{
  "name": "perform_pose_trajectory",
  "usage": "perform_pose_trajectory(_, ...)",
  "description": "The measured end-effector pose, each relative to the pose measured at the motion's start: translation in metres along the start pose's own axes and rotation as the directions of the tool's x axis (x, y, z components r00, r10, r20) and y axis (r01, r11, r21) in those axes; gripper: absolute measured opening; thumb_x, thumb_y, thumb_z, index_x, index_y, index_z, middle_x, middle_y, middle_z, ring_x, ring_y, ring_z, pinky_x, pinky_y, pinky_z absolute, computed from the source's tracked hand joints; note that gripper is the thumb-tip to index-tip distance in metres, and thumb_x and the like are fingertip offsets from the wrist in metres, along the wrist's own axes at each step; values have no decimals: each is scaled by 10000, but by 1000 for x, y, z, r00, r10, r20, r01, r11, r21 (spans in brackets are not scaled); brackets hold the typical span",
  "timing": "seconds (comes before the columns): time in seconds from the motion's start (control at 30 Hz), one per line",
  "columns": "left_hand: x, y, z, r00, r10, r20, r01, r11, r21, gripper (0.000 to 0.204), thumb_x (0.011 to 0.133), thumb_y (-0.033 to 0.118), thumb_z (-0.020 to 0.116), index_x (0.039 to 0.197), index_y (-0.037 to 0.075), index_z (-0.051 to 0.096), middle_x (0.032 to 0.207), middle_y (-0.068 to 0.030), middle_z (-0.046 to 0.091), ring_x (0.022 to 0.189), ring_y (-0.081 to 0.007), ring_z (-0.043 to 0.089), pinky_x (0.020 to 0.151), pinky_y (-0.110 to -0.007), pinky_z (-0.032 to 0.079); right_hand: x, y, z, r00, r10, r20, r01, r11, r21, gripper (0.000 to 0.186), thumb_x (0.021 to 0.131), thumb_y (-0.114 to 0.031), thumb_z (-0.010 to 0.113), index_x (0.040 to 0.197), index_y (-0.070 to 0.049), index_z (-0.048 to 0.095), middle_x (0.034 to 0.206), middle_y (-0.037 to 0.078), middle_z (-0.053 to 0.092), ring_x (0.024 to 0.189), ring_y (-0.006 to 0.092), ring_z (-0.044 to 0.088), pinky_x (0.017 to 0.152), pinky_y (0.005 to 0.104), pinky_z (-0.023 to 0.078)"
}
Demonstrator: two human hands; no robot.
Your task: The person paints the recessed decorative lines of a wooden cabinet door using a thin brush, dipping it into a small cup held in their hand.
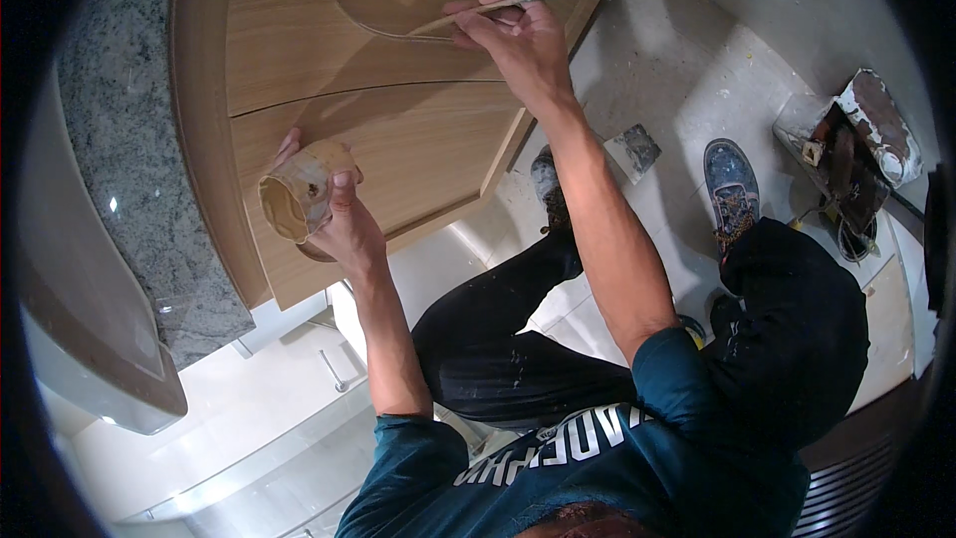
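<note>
My left hand (347, 219) is wrapped round a small cup (317, 179), which is tilted with its mouth toward the left. Tan, paint-like stuff coats the cup's inside and smears its outer wall. In my right hand (513, 25) is a thin paintbrush (478, 12), pinched between thumb and fingers. Its pale left end lies at a curved line on the wood-grain cabinet front (289, 10); its other end is dark. I cannot tell whether the pale end touches the wood. The cup is held in front of the lower wooden panel (428, 139).
A speckled grey stone slab (134, 179) edges the cabinet at left, beside a pale curved basin-like form (90, 329). On the spattered floor lie a small stained square (634, 152) and, at right, a tool box (836, 154) with stained tools. My shoe (732, 184) stands between them.
</note>
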State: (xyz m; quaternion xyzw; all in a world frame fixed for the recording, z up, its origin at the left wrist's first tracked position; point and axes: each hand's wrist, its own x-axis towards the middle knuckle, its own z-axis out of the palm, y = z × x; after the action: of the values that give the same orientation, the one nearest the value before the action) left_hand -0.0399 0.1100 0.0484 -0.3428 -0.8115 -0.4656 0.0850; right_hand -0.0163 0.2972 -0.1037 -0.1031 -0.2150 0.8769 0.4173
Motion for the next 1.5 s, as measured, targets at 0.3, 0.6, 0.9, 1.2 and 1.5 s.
perform_pose_trajectory(0.3, 2, 3, 2, 1000, 12, -12, -12, 999, -31, 746, 812, 370, 830, 1352, 4, 468, 1393, -147, 488, 1209, -244, 523, 933, -356, 534, -2, 2, -2, 1000, -5, -15, 5, 1000, 5, 262, 917, 1, 658, 1107, 36, 481, 1055, 240, 707, 946, 218, 711, 812, 308, 610)
perform_pose_trajectory(0.6, 2, 2, 2, 1000, 10, -4, -10, 999, -39, 737, 820, 363, 824, 1351, 3, 461, 1400, -156, 475, 1243, -253, 509, 976, -376, 519, -3, 8, -5, 1000, -3, -27, 1, 999, -49, 255, 912, 2, 664, 1097, 29, 491, 1054, 243, 710, 939, 221, 712, 804, 315, 612)
perform_pose_trajectory(0.9, 1, 0, 2, 1000, -2, 4, 3, 997, -75, 701, 842, 337, 801, 1348, 4, 448, 1417, -158, 443, 1236, -255, 515, 979, -405, 529, -3, 3, 4, 999, -3, -42, 5, 999, 45, 246, 911, 16, 655, 1090, 32, 487, 1065, 242, 703, 957, 225, 712, 807, 321, 618)
perform_pose_trajectory(1.2, 1, 2, 1, 1000, 7, 4, -7, 999, -35, 718, 841, 363, 798, 1358, 10, 446, 1409, -161, 449, 1220, -263, 531, 991, -415, 527, -6, 7, 6, 999, 0, -45, 2, 999, 55, 269, 915, 6, 666, 1098, 37, 471, 1071, 255, 694, 995, 235, 707, 788, 316, 628)
perform_pose_trajectory(1.5, 3, 0, 3, 999, 47, 1, -47, 997, -58, 694, 846, 318, 791, 1369, 17, 449, 1417, -145, 466, 1183, -245, 545, 902, -384, 528, -4, 7, 6, 998, 19, -66, -16, 999, 39, 275, 916, 2, 669, 1102, 29, 468, 1054, 239, 693, 979, 236, 708, 790, 318, 629)
